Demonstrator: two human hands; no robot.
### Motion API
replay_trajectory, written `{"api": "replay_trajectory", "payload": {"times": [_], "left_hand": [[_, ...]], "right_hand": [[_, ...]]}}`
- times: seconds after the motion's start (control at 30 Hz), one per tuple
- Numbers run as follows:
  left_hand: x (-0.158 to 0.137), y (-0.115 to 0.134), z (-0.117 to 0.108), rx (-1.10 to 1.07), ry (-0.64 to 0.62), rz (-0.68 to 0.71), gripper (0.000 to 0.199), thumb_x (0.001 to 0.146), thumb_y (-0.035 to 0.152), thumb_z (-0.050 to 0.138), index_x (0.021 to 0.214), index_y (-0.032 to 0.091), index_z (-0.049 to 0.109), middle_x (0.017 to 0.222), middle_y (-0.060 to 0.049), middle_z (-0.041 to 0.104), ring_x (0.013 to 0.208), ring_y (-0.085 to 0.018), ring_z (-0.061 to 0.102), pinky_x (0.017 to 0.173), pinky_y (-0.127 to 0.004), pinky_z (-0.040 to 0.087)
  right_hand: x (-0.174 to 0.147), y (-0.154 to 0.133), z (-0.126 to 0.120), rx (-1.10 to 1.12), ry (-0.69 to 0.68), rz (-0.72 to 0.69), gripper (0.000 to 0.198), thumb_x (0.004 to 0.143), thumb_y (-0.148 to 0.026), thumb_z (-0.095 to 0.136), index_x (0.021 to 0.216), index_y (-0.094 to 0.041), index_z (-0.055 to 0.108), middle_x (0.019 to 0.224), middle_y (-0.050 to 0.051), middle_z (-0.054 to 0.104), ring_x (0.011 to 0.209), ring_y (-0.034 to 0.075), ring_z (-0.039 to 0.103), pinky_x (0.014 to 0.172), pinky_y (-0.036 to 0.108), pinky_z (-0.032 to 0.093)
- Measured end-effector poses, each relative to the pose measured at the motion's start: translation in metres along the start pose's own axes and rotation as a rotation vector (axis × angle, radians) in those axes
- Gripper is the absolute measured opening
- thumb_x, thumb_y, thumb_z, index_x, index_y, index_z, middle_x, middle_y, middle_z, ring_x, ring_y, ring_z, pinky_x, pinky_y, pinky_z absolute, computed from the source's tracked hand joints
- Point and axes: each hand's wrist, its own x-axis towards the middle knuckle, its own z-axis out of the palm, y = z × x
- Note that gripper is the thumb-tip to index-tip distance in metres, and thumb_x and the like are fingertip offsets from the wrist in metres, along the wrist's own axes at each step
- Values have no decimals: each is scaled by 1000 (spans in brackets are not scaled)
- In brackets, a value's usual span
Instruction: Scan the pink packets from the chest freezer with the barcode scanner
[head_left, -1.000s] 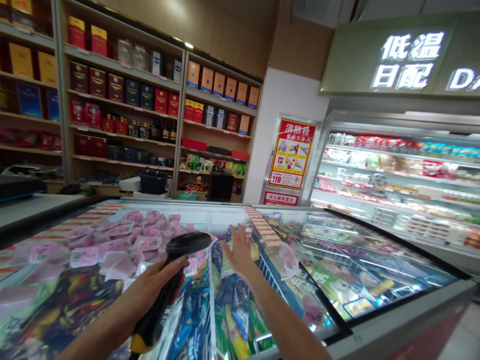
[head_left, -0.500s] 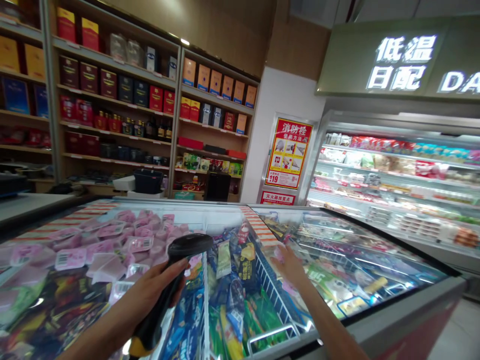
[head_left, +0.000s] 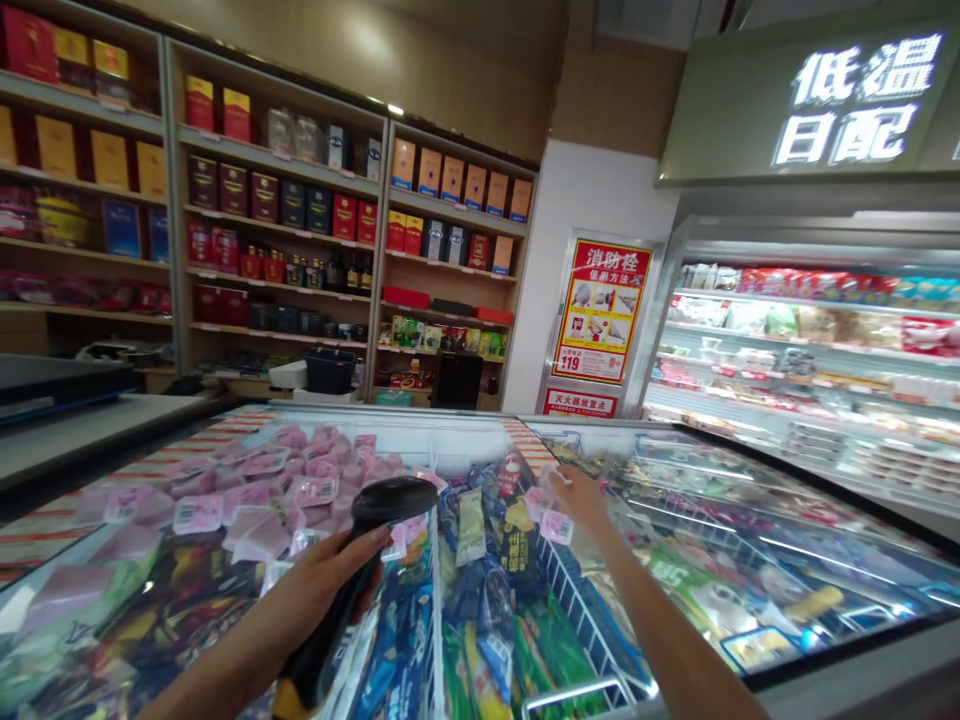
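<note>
My left hand [head_left: 334, 580] is closed round the handle of a black barcode scanner [head_left: 394, 500] with a yellow patch near its base. It hovers over the open chest freezer, beside a heap of pink ice cream cups [head_left: 315, 465] whose lids carry barcode labels. Over the right side of the wire basket, my right hand [head_left: 581, 500] holds a pink cup [head_left: 553, 515] with a white barcode label turned outward. Something else pink shows just beside that cup. Below lie blue and green ice cream packets [head_left: 480, 590]; the fingertips of my right hand are partly hidden.
White wire dividers [head_left: 577, 600] split the freezer. A glass lid [head_left: 757, 540] covers its right part, and a striped strip [head_left: 529, 445] crosses the back. Behind stand shelves of boxed bottles [head_left: 277, 210], a fire hydrant poster [head_left: 600, 310] and a chilled display [head_left: 810, 350].
The view has turned left. My right hand has turned and lifted slightly, so the pink cup's barcode label now shows. My left hand keeps its grip on the scanner.
</note>
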Motion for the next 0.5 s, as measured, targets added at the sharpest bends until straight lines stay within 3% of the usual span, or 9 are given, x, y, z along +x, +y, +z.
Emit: {"api": "replay_trajectory", "payload": {"times": [0.13, 0.23, 0.33, 0.5], "left_hand": [[1, 0, 1, -46, -10, -24, 42, 61, 57, 54, 56, 16, 53, 46, 3, 53, 42, -8, 44, 44, -19, 34], [-1, 2, 1, -53, -46, -31, 42, 60, 58, 55, 56, 16, 52, 46, 3, 52, 42, -8, 44, 44, -18, 33], [-8, 4, -1, -30, -56, -24, 42, 60, 59, 54, 55, 17, 51, 43, 4, 49, 41, -8, 42, 43, -19, 31], [-16, 2, -8, -36, -49, 2, 42, 61, 59, 53, 54, 17, 50, 44, 4, 47, 41, -7, 40, 43, -19, 31]], "right_hand": [[-31, 30, -9, 119, -165, -48, 45, 68, -28, 51, 110, -12, 54, 99, 10, 63, 77, 18, 61, 71, 27, 45], [-47, 37, 1, 163, -200, -217, 55, 58, -15, 52, 113, -12, 51, 108, 10, 59, 91, 19, 57, 81, 28, 41], [-53, 28, 11, 63, -152, -263, 46, 59, -12, 46, 104, -14, 56, 104, 10, 60, 96, 20, 54, 85, 30, 38], [-60, 1, 18, 67, -232, -234, 44, 60, -14, 46, 103, -18, 56, 89, 6, 64, 78, 18, 59, 72, 27, 43]]}}
